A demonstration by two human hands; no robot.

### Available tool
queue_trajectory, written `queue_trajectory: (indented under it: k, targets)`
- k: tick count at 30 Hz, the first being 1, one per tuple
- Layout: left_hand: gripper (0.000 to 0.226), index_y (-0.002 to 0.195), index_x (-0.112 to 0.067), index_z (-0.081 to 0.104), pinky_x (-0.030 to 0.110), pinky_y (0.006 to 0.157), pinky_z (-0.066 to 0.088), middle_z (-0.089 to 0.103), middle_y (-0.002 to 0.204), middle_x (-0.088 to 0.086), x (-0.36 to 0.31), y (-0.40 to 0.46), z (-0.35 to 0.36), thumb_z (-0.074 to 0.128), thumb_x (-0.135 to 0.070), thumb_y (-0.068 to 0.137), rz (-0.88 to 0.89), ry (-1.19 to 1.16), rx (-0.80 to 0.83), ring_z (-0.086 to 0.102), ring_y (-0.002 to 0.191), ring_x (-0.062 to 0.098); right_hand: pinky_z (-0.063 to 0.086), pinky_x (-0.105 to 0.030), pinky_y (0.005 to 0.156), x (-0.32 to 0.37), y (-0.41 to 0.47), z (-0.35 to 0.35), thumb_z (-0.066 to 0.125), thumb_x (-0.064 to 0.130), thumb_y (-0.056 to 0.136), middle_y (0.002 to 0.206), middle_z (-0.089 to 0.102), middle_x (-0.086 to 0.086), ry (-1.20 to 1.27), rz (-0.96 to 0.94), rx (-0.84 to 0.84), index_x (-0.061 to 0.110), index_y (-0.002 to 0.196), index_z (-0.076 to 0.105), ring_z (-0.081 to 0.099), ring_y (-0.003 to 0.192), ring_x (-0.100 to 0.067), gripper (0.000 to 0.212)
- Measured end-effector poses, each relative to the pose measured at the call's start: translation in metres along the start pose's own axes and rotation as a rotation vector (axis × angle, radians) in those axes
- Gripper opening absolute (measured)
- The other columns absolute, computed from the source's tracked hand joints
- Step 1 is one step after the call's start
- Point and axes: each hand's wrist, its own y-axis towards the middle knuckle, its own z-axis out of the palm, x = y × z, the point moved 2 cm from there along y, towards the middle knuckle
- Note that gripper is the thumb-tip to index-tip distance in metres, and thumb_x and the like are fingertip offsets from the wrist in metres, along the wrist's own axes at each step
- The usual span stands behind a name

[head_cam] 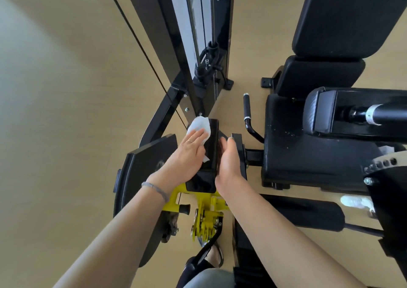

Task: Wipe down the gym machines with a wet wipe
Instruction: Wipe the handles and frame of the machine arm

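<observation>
Tan gym floor; black pad [211,155], long axis 12–6 o'clock, between both hands: left hand [189,153] presses wet wipe [200,127] flat-fingered, right hand [229,157] steadies, fingers relaxed

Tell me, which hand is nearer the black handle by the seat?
Right. The right hand rests on the pad's near side, closer to the handle; the left hand presses the wipe on the pad's far side.

The left hand [189,150] covers the near half of the wet wipe [201,126]. The backrest [350,16] is cut off at 1 o'clock. The right hand [229,159] fingertips are hidden behind the black pad [209,153].
</observation>
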Motion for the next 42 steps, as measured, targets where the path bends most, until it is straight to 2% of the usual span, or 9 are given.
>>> queue_trajectory:
  k: [3, 7, 11, 15, 19, 21, 26, 37, 42]
  targets:
    - [0.046, 0.156, -0.026, 0.034, -0.002, 0.102, 0.013, 0.024, 0.163, -0.013, -0.012, -0.049, 0.004, 0.028, -0.022, 0.111, -0.183, -0.222, -0.127, 0.027, 0.149, 0.008, 0.038, -0.055, 0.115, -0.004, -0.002, 0.010, 0.029, 0.072, 0.093, 0.147, 0.055, -0.008, -0.069, 0.045, -0.036, 0.033, 0.146, 0.050, 0.050, 0.136, -0.029, 0.069]
    - [0.042, 0.150, -0.033, 0.041, 0.009, 0.089, 0.046, 0.060, 0.135, -0.009, -0.019, -0.098, 0.015, 0.028, -0.029, 0.110, -0.335, -0.443, -0.314, 0.059, 0.109, -0.005, 0.032, -0.060, 0.117, -0.012, 0.007, 0.012, 0.035, 0.081, 0.082, 0.149, 0.051, -0.010, -0.071, 0.073, -0.045, 0.032, 0.149, 0.045, 0.047, 0.138, -0.034, 0.084]
    - [0.041, 0.138, -0.027, 0.057, 0.009, 0.066, 0.048, 0.068, 0.096, -0.016, -0.027, -0.125, 0.043, 0.030, -0.037, 0.110, -0.478, -0.793, -0.446, 0.062, 0.085, -0.007, 0.024, -0.057, 0.121, -0.009, 0.002, 0.014, 0.034, 0.079, 0.086, 0.158, 0.042, -0.007, -0.058, 0.072, -0.058, 0.029, 0.156, 0.035, 0.037, 0.145, -0.032, 0.085]
    - [0.042, 0.141, -0.028, 0.055, 0.033, 0.097, 0.050, 0.065, 0.122, -0.001, -0.020, -0.095, 0.068, 0.030, -0.037, 0.108, -0.757, -1.155, -0.492, 0.059, 0.112, 0.016, 0.017, -0.051, 0.125, -0.005, -0.008, 0.015, 0.028, 0.066, 0.101, 0.165, 0.028, -0.007, -0.059, 0.061, -0.068, 0.023, 0.162, 0.021, 0.025, 0.152, -0.029, 0.075]
    - [0.033, 0.111, -0.014, 0.061, 0.035, 0.074, 0.044, 0.054, 0.077, 0.004, -0.005, -0.055, 0.053, 0.032, -0.028, 0.103, -1.071, -1.346, -0.441, 0.050, 0.074, 0.024, 0.013, -0.044, 0.124, 0.001, -0.016, 0.017, 0.025, 0.059, 0.106, 0.168, 0.021, -0.006, -0.093, 0.053, -0.083, 0.019, 0.162, 0.015, 0.019, 0.155, -0.026, 0.070]
    - [0.031, 0.113, -0.012, 0.060, 0.033, 0.066, 0.040, 0.058, 0.083, 0.007, -0.007, -0.056, 0.052, 0.034, -0.024, 0.102, -1.120, -1.398, -0.454, 0.053, 0.077, 0.027, 0.012, -0.041, 0.124, 0.003, -0.017, 0.018, 0.025, 0.056, 0.107, 0.169, 0.018, -0.005, -0.062, 0.057, -0.085, 0.017, 0.163, 0.013, 0.016, 0.155, -0.024, 0.069]
    - [0.046, 0.147, -0.004, 0.042, 0.043, 0.108, 0.039, 0.049, 0.149, 0.016, -0.033, -0.087, 0.059, 0.035, -0.021, 0.106, -1.167, -1.501, -0.552, 0.047, 0.137, 0.035, 0.010, -0.041, 0.125, 0.003, -0.016, 0.019, 0.025, 0.055, 0.107, 0.169, 0.017, -0.005, -0.004, 0.041, -0.090, 0.018, 0.163, 0.013, 0.014, 0.156, -0.024, 0.068]
    - [0.051, 0.146, -0.004, 0.042, 0.041, 0.099, 0.050, 0.062, 0.117, 0.002, -0.074, -0.081, 0.084, 0.027, -0.035, 0.108, -0.880, -1.159, -0.680, 0.060, 0.107, 0.020, 0.016, -0.044, 0.123, 0.005, -0.014, 0.014, 0.028, 0.059, 0.105, 0.167, 0.022, -0.006, -0.138, 0.043, -0.042, 0.021, 0.162, 0.017, 0.021, 0.154, -0.027, 0.069]
    - [0.052, 0.161, -0.026, 0.017, 0.024, 0.123, 0.016, 0.006, 0.165, -0.023, -0.076, -0.093, 0.094, 0.022, -0.031, 0.110, -0.457, -0.735, -0.779, 0.006, 0.148, -0.010, 0.019, -0.051, 0.125, 0.001, -0.007, 0.010, 0.030, 0.074, 0.094, 0.165, 0.027, -0.009, -0.183, 0.068, 0.014, 0.024, 0.161, 0.023, 0.027, 0.151, -0.029, 0.084]
